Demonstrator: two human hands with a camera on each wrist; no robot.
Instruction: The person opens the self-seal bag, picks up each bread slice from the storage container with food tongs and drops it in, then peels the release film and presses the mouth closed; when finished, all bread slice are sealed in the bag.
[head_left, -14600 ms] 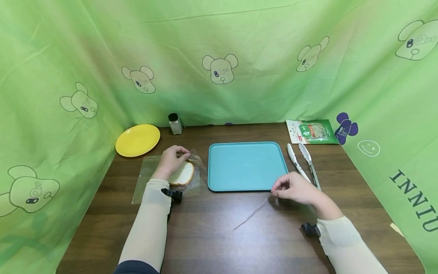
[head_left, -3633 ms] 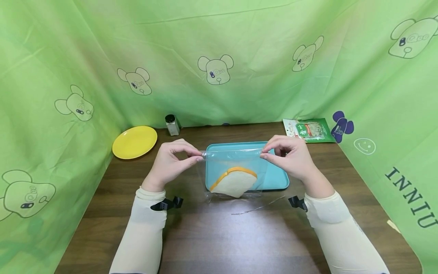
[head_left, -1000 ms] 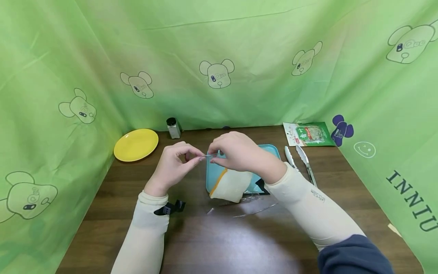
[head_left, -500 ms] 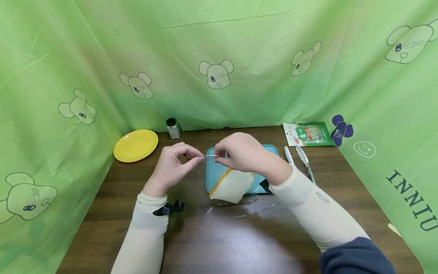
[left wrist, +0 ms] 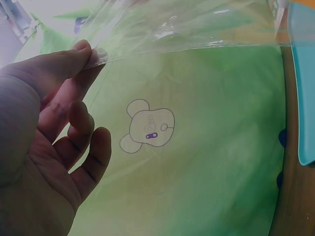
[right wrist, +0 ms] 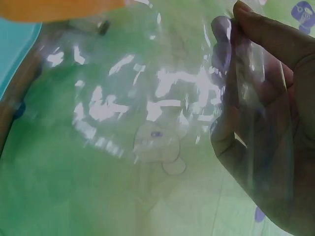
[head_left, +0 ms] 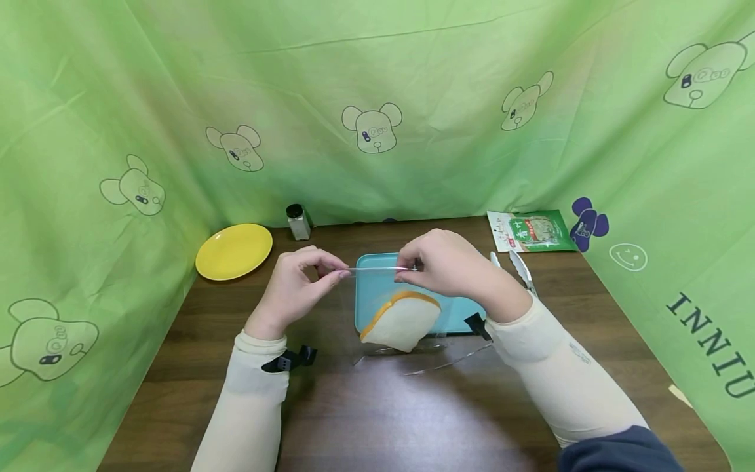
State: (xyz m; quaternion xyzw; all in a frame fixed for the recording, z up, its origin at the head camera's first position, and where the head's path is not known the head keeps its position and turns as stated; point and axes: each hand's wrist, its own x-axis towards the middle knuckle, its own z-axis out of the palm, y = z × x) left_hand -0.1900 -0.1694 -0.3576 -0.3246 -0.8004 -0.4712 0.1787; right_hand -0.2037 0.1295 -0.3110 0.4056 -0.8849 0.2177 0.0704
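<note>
A slice of bread (head_left: 402, 321) with an orange-brown crust hangs inside a clear plastic bag (left wrist: 192, 27), over the front of a blue tray (head_left: 463, 313). My left hand (head_left: 297, 285) pinches the bag's top left corner between thumb and forefinger; its other fingers curl loosely, touching nothing. Farther right along the same top edge, my right hand (head_left: 442, 270) pinches the film between thumb and fingers. The edge between both hands is taut and straight. In the right wrist view the clear film covers part of the right hand's fingers.
A thin twisted strip (head_left: 448, 362) lies on the table before the tray. Tongs (head_left: 522, 270) lie right of the tray, partly behind my right arm. A green-and-white packet (head_left: 531, 231), a black-capped jar (head_left: 299, 223) and a yellow plate (head_left: 234, 252) stand farther back.
The bagged bread went from the table's left to above the tray, and the twisted strip was put down. Within the last second my right hand slid rightward along the bag's edge; my left stayed.
</note>
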